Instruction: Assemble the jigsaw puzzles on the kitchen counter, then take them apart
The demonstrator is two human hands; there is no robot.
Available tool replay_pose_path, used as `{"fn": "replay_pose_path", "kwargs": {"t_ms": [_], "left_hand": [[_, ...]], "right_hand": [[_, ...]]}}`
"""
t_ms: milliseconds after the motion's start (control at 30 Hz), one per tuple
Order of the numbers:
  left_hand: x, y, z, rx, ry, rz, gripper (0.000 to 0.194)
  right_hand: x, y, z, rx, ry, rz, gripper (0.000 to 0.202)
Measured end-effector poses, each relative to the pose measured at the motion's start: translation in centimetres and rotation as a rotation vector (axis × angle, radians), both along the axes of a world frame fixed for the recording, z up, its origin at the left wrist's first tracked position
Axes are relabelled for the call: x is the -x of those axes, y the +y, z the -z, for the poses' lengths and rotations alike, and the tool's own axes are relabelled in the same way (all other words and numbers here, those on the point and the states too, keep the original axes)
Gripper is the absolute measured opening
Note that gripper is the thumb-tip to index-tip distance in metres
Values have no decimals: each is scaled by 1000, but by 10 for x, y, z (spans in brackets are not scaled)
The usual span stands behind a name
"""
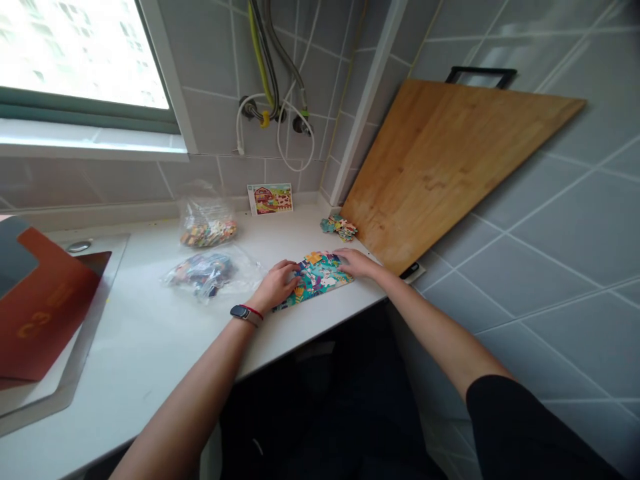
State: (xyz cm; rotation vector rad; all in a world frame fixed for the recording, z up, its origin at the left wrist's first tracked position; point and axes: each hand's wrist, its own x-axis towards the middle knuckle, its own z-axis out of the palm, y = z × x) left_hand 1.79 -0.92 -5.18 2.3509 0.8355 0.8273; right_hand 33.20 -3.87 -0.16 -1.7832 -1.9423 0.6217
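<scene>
A brightly coloured jigsaw puzzle (324, 279), mostly teal with a white animal and leaf shapes, lies flat near the counter's front edge. My left hand (278, 283), with a watch and a red band at the wrist, rests over its left part, thumb and fingers apart. At the right end, my right hand (355, 262) touches the puzzle with fingers spread. An orange puzzle piece (313, 257) shows at its far edge, between the hands. Beyond my right hand is a small pile of loose puzzle pieces (340, 227).
Two clear plastic bags, one of puzzle pieces (209, 232) and one of bluish pieces (203, 272), lie left. A farm picture card (271, 199) leans on the back wall. A wooden board (450, 167) leans right. An orange-red box (43, 300) stands over the sink (75, 373).
</scene>
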Motion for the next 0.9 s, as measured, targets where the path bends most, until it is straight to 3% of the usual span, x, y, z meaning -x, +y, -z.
{"fn": "replay_pose_path", "kwargs": {"t_ms": [133,233,400,567,733,900], "left_hand": [[-1,-1,-4,21,-15,-49,32],[-2,1,-5,22,-22,-66,29],[-1,3,-1,29,-37,-80,29],[-2,4,0,33,-15,-90,28],[-2,4,0,25,-4,-95,27],[-1,4,-2,46,-11,-89,27]], "right_hand": [[-11,19,-4,30,-306,-250,53],[-17,26,-4,12,-404,-307,57],[-32,25,-12,12,-389,-316,55],[-44,4,-21,109,-336,-448,61],[-39,-14,-15,126,-342,-487,71],[-30,-13,-12,136,-343,-475,56]]}}
